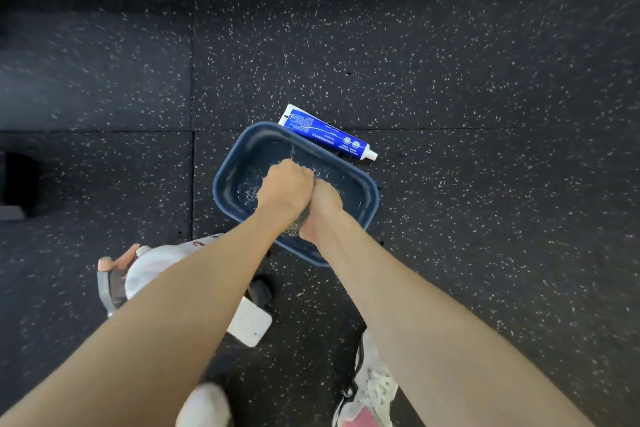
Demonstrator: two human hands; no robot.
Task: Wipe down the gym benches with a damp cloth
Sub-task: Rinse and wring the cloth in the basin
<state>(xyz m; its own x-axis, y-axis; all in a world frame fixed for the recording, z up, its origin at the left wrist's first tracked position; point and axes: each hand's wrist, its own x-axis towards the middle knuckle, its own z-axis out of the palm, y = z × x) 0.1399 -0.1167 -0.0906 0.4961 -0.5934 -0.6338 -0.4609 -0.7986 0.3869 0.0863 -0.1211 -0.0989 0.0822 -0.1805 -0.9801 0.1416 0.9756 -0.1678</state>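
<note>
Floor point(450, 45): black rubber matting with pale flecks and visible seams, lying beneath and all round the fingers point(294, 168).

Basin point(242, 163): dark blue, rectangular with rounded corners. It stands on the floor directly under the fingers and holds shallow, rippled water point(247, 194) just to their left.

White container point(149, 270): well back from the fingers, on the person's left. Its kind cannot be told.

Left hand point(285, 189) and right hand point(323, 208): pressed together over the basin, both curled tight round the cloth, apparently wringing it.

Tube point(325, 132): blue and white with a white cap, lying on the floor just beyond the fingers, along the basin's far rim. Whether it touches the rim cannot be told.

Cloth point(294, 227): grey and bunched into a roll. It is almost wholly hidden inside both fists, with one end showing between the wrists.

- Handling (judged): soft, limp, and wet enough to drip and slip. It is light, though heavier while soaked.
- Where to hold (judged): best gripped at opposite ends for twisting, then spread flat under the palm for wiping the benches, none of which is in view.
</note>
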